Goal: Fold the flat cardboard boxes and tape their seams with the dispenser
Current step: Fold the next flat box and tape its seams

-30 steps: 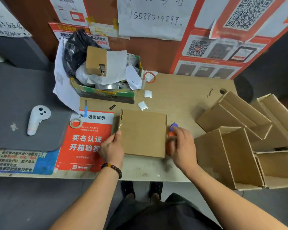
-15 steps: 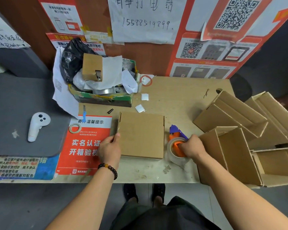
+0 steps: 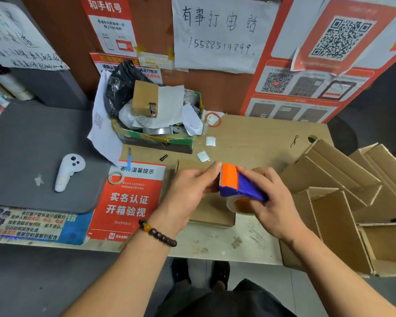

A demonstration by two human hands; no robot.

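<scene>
A folded brown cardboard box (image 3: pixel 213 212) lies on the wooden table (image 3: pixel 256 138), mostly hidden under my hands. Above it my right hand (image 3: pixel 274 202) holds the orange and blue tape dispenser (image 3: pixel 237 183), whose clear tape roll (image 3: pixel 239 205) hangs below. My left hand (image 3: pixel 190 191) is at the dispenser's orange front end, with its fingertips pinching there; the tape end itself is too small to make out.
Several folded open cardboard boxes (image 3: pixel 343 193) are piled at the right. A cluttered carton (image 3: pixel 158 133) stands at the back. A white controller (image 3: pixel 68 170) lies on the grey mat (image 3: pixel 28 138), and a small tape ring (image 3: pixel 116 177) on the red poster (image 3: pixel 128 202).
My right hand picked the dispenser up from the table right of the box and brought it over the box. My left hand left the box's left edge and came to the dispenser's front.
</scene>
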